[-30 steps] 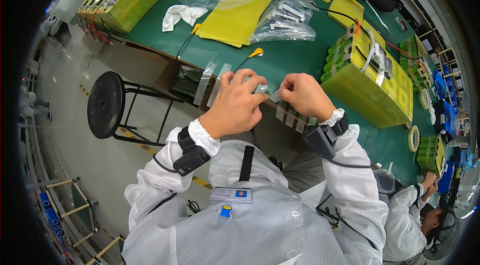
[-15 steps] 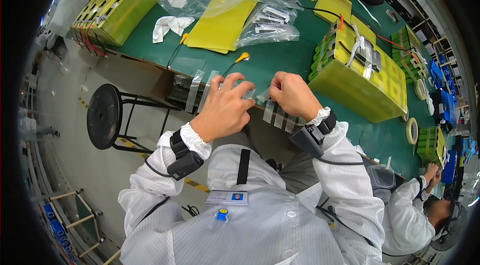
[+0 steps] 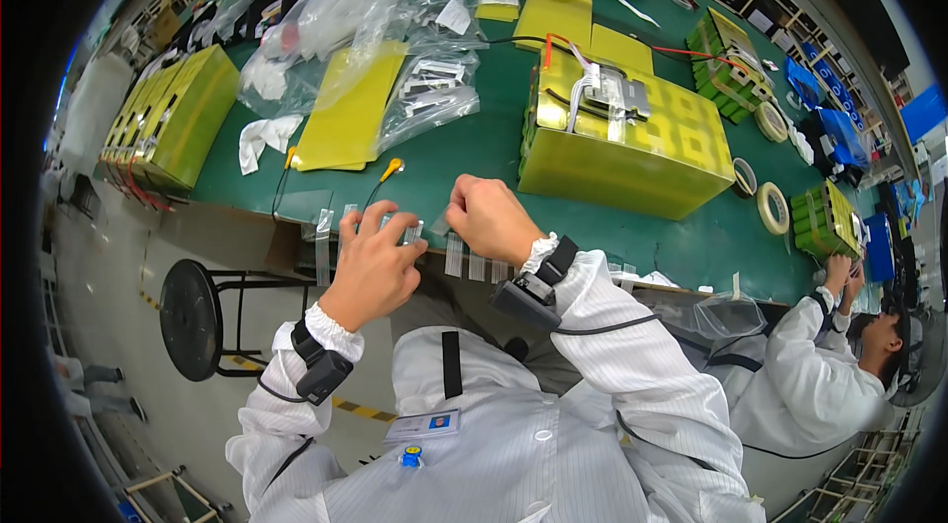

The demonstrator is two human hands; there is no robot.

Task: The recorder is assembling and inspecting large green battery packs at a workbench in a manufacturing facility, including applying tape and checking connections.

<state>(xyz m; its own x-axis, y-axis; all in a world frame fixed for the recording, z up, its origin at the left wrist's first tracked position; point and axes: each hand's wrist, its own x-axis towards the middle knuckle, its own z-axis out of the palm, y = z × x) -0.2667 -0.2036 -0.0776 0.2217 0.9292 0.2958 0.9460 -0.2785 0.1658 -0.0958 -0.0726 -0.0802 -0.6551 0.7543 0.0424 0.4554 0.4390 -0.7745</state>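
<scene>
Along the near table edge hang several short strips of clear tape (image 3: 323,246). My left hand (image 3: 373,271) is over these strips, palm down, with its fingers spread and bent; some strips are partly hidden behind the fingers. My right hand (image 3: 494,222) is just to the right, with thumb and forefinger pinched on the end of a clear tape strip (image 3: 440,225). More tape strips (image 3: 454,256) hang below that hand. A black lead with a yellow ring terminal (image 3: 393,168) lies on the table just beyond my left hand.
A yellow-wrapped battery pack (image 3: 632,153) stands on the green table (image 3: 474,143) at right; another battery pack (image 3: 173,118) is far left. Yellow sheets (image 3: 341,118) and plastic bags lie behind. A black stool (image 3: 193,321) stands left. At right a co-worker (image 3: 810,375) handles a green pack.
My view has turned, so the table and battery packs sit further left in the picture. Both hands keep nearly the same place at the table edge, the right still pinching the tape strip.
</scene>
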